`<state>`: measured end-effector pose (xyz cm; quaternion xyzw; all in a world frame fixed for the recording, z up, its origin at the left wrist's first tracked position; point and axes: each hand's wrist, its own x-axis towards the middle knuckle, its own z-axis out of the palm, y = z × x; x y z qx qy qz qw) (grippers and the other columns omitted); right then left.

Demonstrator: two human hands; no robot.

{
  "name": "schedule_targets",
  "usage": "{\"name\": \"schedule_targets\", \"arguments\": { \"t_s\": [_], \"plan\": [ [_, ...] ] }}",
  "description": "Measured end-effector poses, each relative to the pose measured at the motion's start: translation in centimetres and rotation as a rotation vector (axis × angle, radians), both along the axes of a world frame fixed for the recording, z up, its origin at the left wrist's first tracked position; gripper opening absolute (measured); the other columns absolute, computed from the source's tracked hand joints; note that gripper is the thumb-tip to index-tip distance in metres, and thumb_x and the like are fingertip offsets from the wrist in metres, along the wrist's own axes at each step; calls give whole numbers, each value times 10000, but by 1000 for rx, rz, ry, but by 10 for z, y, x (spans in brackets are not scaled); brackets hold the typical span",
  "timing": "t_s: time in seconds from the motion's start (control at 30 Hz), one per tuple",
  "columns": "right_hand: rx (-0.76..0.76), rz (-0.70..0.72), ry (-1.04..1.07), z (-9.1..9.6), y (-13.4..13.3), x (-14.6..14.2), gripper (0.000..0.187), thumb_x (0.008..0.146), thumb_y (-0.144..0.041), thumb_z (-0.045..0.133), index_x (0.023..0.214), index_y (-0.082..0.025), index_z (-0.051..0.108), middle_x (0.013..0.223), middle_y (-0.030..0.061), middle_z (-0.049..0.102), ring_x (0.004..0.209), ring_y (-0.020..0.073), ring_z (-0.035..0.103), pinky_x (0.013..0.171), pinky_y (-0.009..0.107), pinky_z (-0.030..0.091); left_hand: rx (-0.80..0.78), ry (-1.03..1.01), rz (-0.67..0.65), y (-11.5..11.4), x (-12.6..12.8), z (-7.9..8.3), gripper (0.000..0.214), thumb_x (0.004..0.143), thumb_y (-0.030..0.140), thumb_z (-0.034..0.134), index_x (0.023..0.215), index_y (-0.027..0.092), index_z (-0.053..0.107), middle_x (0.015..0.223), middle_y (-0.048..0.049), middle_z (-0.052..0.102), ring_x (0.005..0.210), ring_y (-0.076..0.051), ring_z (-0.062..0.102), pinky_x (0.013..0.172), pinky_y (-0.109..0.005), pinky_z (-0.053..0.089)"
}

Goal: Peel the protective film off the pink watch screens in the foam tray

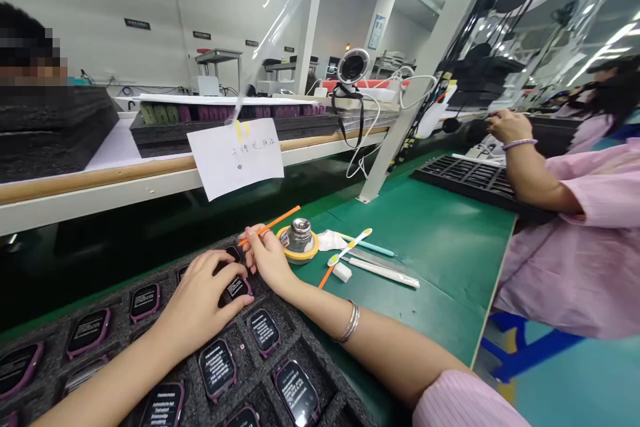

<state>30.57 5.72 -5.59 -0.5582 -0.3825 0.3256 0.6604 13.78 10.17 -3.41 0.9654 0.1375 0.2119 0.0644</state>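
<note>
Bare hands work over a black foam tray (333, 373) of smartwatches with dark screens and pink-purple cases on a factory bench. The chief hazard lies in the thin orange stick (280, 215) held above the tray: a slip of its end could scratch or mark an exposed screen, such as the neighbouring smartwatch (263, 331). A careless sideways move of the right hand (267, 257) could also knock the steel-capped jar (300, 230), which sits in a yellow tape roll (299, 255) just beside it on the green work mat (425, 233). Loose footing is a further risk, as the held smartwatch (237, 288) could tip or drop against its neighbours if the grip eases. That watch lies at the tray's far side, under the left hand (200, 300), though whether it is seated in its pocket or slightly raised cannot be told. The left hand is mostly closed, its fingers curved over the watch and gripping it. The right hand is nearly closed, pinching the stick between thumb and fingers, with its side close to the tray. At right, a co-worker's hand (507, 125) works separately at the bench.
</note>
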Motion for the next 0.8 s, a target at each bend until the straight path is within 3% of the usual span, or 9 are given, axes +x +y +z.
{"name": "schedule_targets", "arguments": {
  "t_s": [0.1,0.23,0.37,0.47,0.53,0.63,0.8],
  "plan": [
    [-3,-22,18,-4,-3,1,289,1014,-410,548,1059,-132,616,771,-24,603,519,56,517,459,182,452,103,20,38,-10,-1,4,219,915,340,677,1110,242,663,1091,-85,659,1074,-314,606,960,-552,511],
    [-34,21,33,-8,-12,4,284,1014,-406,550,1028,-130,613,725,-41,577,478,44,479,423,166,414,188,88,-25,-18,-1,10,132,939,301,638,1010,193,665,1019,-100,662,955,-285,616,865,-470,528],
    [-45,96,15,-10,-16,4,300,1014,-418,547,936,-133,600,636,-72,523,422,34,425,391,159,367,-19,93,-31,-11,-1,13,172,899,357,694,976,215,636,965,-68,634,944,-265,597,874,-439,509],
    [-28,134,-27,-8,-18,1,350,981,-481,566,841,-160,548,573,-89,501,390,41,425,389,170,365,-316,25,57,-6,-1,10,422,776,364,819,1073,228,551,1012,-45,650,977,-252,615,896,-419,507],
    [-23,155,-67,-5,-20,-1,394,923,-545,602,786,-188,508,541,-88,505,375,51,437,381,180,358,-425,-13,96,-4,-1,7,566,710,348,860,1118,223,489,1058,-51,657,1002,-251,627,917,-420,502],
    [-28,176,-131,-1,-23,-3,416,855,-582,639,740,-215,481,520,-74,519,376,69,455,378,196,354,-441,-19,97,-4,1,5,583,702,341,851,1124,224,466,1054,-53,656,1022,-259,630,940,-434,491],
    [-47,185,-199,1,-27,-3,387,863,-568,616,744,-233,461,511,-69,517,391,89,460,411,221,377,-446,-15,86,-4,2,5,550,709,349,830,1115,234,477,1081,-52,650,1017,-264,629,945,-451,485]
  ]
}}
